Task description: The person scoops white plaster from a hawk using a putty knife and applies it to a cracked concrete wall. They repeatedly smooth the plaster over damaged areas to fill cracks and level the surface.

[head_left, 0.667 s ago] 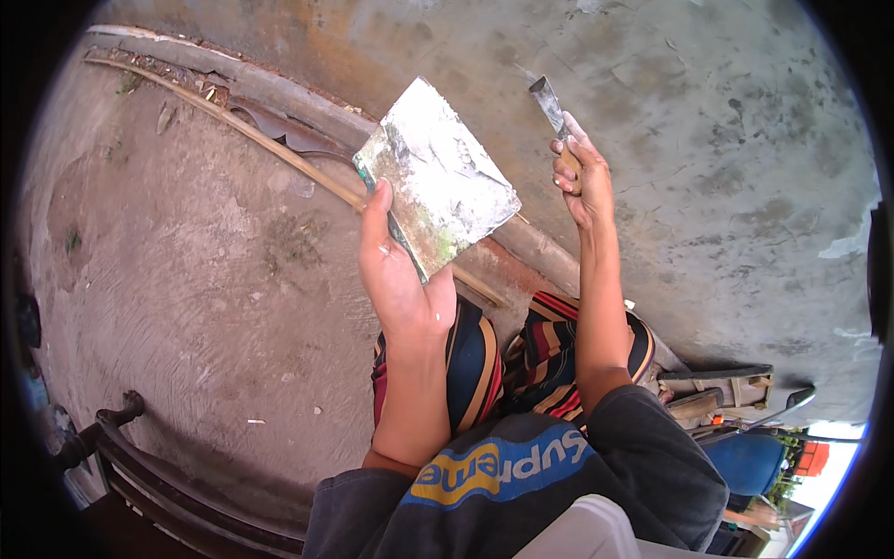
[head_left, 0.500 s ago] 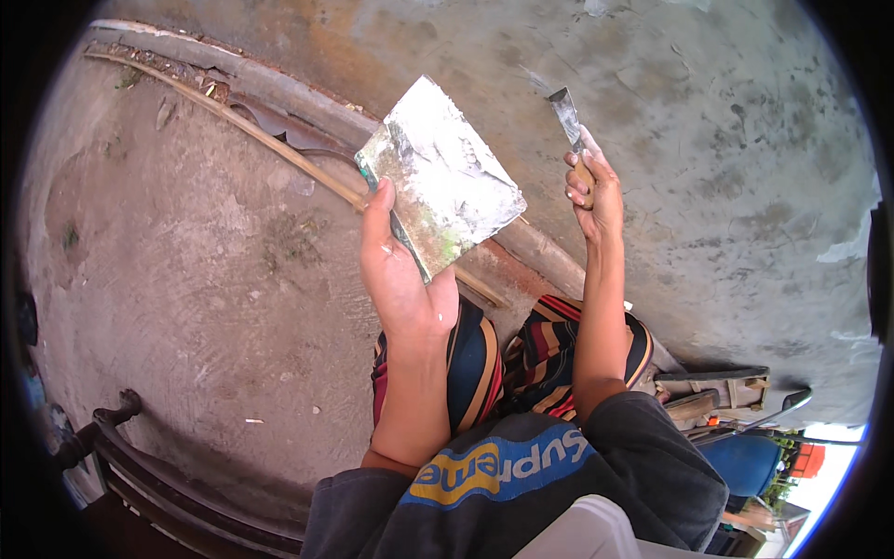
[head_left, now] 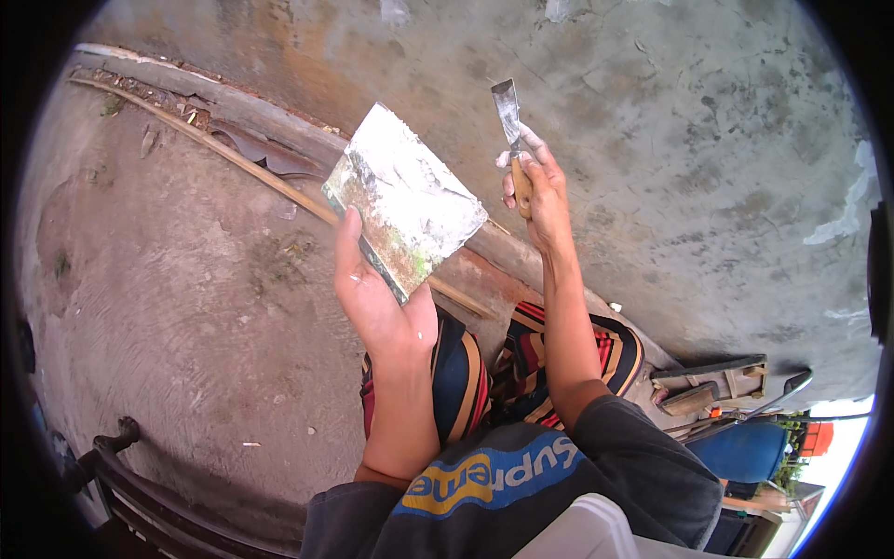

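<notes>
From the head view, the only one I have, here is how it stands: the left hand [head_left: 377, 303] has its grip pinching the board [head_left: 380, 224], thumb along the near edge, the other fingers mostly hidden beneath. The board is up in front of the body, tilted, its corner pointing away, and white paste [head_left: 410, 163] covers most of its face; only the part nearest the thumb shows brown and greenish. Over to the right hand [head_left: 540, 191], and that grip is closed round the wooden handle of the putty knife [head_left: 508, 114], one finger stretched toward the metal. The blade points up at the wall [head_left: 670, 186], well apart from the board; I can't tell whether its tip meets the surface. I see smears on the steel but can't make out a proper load. So how far along are we? White patches [head_left: 843, 219] show on the wall out to the right, a couple more at the top, while most of what I see is mottled grey. I'd call it partway at best: some paste is on the wall, plenty is unspent on the board, and a lot of grey has no white on it.
</notes>
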`<state>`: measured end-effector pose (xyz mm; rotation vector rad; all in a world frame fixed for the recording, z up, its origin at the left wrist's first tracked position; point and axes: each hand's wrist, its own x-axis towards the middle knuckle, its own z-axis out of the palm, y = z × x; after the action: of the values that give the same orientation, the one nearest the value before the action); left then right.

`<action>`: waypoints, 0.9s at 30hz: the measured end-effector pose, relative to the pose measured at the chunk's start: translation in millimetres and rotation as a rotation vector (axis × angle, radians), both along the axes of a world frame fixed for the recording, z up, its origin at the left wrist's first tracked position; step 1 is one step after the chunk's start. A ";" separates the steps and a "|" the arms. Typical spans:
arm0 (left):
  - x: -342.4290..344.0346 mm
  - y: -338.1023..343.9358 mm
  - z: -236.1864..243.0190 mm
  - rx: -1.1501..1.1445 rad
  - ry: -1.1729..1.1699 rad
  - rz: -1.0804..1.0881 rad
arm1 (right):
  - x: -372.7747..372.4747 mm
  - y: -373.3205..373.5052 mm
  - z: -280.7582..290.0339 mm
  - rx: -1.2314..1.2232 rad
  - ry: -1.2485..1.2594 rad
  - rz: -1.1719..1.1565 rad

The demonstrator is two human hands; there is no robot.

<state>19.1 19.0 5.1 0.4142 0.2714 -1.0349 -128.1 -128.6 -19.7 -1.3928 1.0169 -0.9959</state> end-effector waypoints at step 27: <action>-2.1 4.2 0.1 0.028 -0.058 0.087 | -9.8 -16.0 -28.4 -0.169 0.080 0.005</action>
<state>17.0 23.1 5.2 0.4534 0.2496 -0.9335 -137.9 -144.5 -48.1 -1.5840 1.0057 -1.0497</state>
